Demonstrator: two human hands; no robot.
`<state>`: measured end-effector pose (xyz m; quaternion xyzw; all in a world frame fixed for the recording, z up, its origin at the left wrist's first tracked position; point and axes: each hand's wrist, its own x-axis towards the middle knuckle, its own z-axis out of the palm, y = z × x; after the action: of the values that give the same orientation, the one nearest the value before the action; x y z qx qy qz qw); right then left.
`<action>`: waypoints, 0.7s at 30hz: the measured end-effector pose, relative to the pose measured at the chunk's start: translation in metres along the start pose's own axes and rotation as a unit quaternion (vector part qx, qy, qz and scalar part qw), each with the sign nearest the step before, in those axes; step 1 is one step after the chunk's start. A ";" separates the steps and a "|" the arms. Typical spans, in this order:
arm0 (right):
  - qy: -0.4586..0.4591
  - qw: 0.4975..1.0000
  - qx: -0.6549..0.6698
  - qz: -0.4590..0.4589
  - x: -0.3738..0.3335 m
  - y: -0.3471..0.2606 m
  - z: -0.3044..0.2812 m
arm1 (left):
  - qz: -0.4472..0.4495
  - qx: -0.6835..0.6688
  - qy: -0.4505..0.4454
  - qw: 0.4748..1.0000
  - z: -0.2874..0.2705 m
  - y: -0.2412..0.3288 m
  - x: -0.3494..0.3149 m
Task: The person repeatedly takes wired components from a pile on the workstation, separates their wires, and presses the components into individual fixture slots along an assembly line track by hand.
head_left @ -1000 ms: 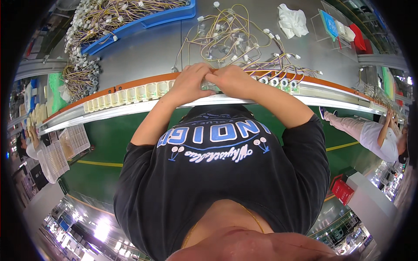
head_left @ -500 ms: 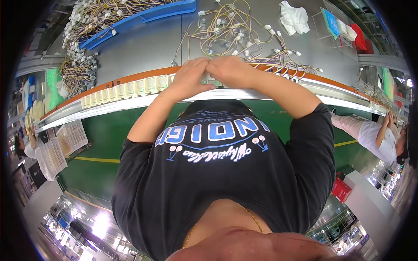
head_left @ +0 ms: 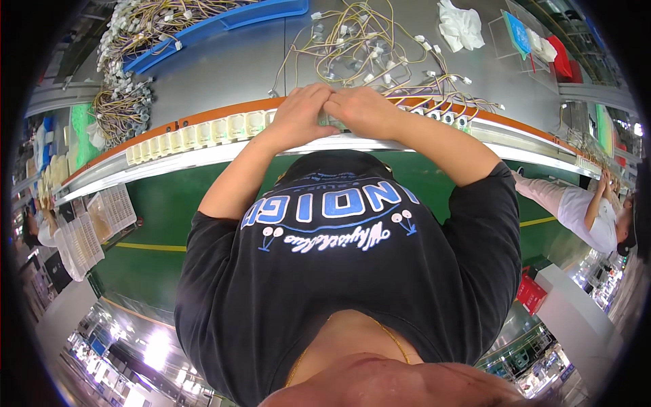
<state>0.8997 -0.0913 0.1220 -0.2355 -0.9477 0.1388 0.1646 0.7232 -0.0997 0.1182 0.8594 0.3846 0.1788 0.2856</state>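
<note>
Wires (head_left: pixel 366 47) lie tangled on the grey counter (head_left: pixel 224 68), just beyond the white connector strip (head_left: pixel 203 132). Left hand (head_left: pixel 302 115) and right hand (head_left: pixel 363 112) meet curled at that strip, fingertips touching; what they pinch I cannot tell. Seating step, likely; next needs steady pressing.

Yellow wires (head_left: pixel 366 41), blue tray (head_left: pixel 224 20), grey table (head_left: pixel 224 74).
</note>
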 end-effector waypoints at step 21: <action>0.012 0.872 -0.088 0.481 -0.140 0.175 -0.041 | -0.048 0.043 0.019 0.998 0.012 0.005 0.006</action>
<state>1.1022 -0.0034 0.0646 -0.6777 -0.7233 0.1139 0.0678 0.7366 -0.1024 0.1127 0.8477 0.4383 0.1646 0.2496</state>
